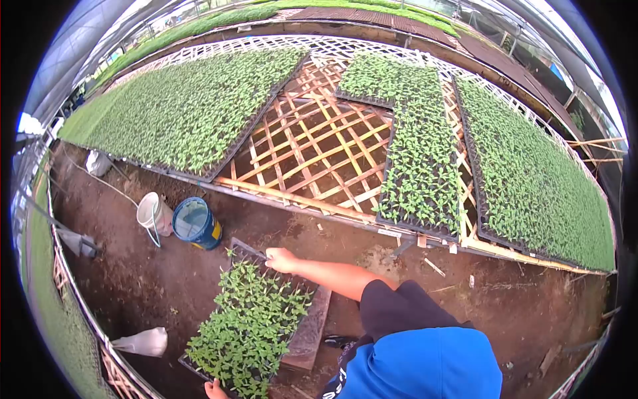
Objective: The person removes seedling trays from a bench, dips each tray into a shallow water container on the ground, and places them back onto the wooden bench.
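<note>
A black tray of green seedlings (pixel 249 319) lies over a brown board (pixel 311 336) low in the centre. Its far end shows dark cells with few plants. My right hand (pixel 282 260) is closed at that far end, its fingers bent at the tray's edge; a small seedling or stem there is too small to tell. At the near left edge of the tray is my left hand (pixel 214 390), partly cut off by the frame's bottom, with its fingers at the rim.
A wooden lattice bench (pixel 312 149) holds seedling trays on the left (pixel 193 106), in the middle (pixel 422 153) and on the right (pixel 531 173). A white bucket (pixel 154 214), a blue bucket (pixel 194 224) and a white bag (pixel 143 342) stand or lie on the soil.
</note>
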A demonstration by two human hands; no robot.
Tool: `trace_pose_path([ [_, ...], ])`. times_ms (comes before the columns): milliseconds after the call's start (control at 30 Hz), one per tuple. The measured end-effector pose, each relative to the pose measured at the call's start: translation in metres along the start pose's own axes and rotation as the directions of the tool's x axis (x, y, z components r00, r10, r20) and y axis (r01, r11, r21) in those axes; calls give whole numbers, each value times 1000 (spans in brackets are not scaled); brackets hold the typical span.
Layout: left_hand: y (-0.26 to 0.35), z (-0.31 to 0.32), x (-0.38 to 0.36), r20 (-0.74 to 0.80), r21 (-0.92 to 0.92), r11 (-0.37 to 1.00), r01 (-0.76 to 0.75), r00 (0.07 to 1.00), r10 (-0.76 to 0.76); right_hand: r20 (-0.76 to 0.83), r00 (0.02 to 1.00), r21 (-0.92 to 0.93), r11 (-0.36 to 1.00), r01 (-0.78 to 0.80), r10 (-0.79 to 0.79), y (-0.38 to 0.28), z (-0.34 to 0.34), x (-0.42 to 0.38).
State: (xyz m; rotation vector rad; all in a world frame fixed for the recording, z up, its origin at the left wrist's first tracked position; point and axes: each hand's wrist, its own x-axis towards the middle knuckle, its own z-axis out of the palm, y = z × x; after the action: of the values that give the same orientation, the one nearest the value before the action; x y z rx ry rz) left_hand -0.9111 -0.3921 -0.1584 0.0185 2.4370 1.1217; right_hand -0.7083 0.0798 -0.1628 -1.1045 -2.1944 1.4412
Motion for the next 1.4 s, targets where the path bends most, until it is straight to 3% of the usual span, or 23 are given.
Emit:
trace_pose_path([
  [33,42,-7,-14,103,213,961,174,974,-199,-14,1000,34,999,1,-1,-14,-30,4],
  [67,58,3,-9,78,-94,995,-12,997,19,-56,997,50,997,63,-60,-26,-61,10],
  [100,84,15,-16,-7,-380,903,-199,977,213,-91,989,63,991,118,-112,-35,-91,15],
  [133,110,33,-24,-3,-477,835,-274,951,310,-139,974,-12,983,181,-181,-41,-122,23],
  [167,159,45,-53,50,-481,848,-221,959,278,-119,979,140,974,180,-164,-45,-154,33],
  [200,201,66,-76,39,-481,837,-260,948,317,-211,957,32,978,208,-197,-52,-190,40],
  [233,203,82,-58,66,-508,813,-286,928,367,-234,958,4,985,173,-167,-45,-223,60],
  [300,261,127,-82,159,-591,778,-213,915,372,-303,937,-116,983,141,-171,-51,-297,76],
  [333,268,157,-68,134,-604,737,-303,873,469,-321,932,-180,977,114,-168,-45,-332,91],
  [400,319,210,-87,232,-607,774,-179,892,388,-359,911,-301,949,92,-202,-34,-395,116],
  [500,367,299,-103,272,-678,725,-122,874,402,-416,889,-422,907,-4,-190,-15,-468,154],
  [633,392,391,-124,397,-647,762,40,870,292,-384,902,-531,847,-40,-198,24,-539,208],
  [767,387,448,-145,430,-667,731,142,875,223,-336,923,-604,795,-57,-189,75,-577,259],
  [933,360,477,-151,443,-615,761,207,889,115,-233,972,-577,808,-121,-21,148,-589,295],
  [1033,348,481,-150,460,-540,786,300,888,-22,-281,955,-531,813,-237,95,196,-586,301],
  [1100,344,483,-143,529,-498,821,278,848,34,-304,932,-466,823,-324,195,212,-587,303],
  [1200,356,498,-157,465,-511,806,299,885,-34,-348,913,-495,786,-371,212,226,-596,310],
  [1300,354,516,-163,562,-422,848,322,826,-34,-438,862,-518,713,-473,254,223,-607,303],
  [1400,365,529,-171,504,-320,908,271,860,-79,-476,813,-510,649,-565,334,239,-610,308],
])
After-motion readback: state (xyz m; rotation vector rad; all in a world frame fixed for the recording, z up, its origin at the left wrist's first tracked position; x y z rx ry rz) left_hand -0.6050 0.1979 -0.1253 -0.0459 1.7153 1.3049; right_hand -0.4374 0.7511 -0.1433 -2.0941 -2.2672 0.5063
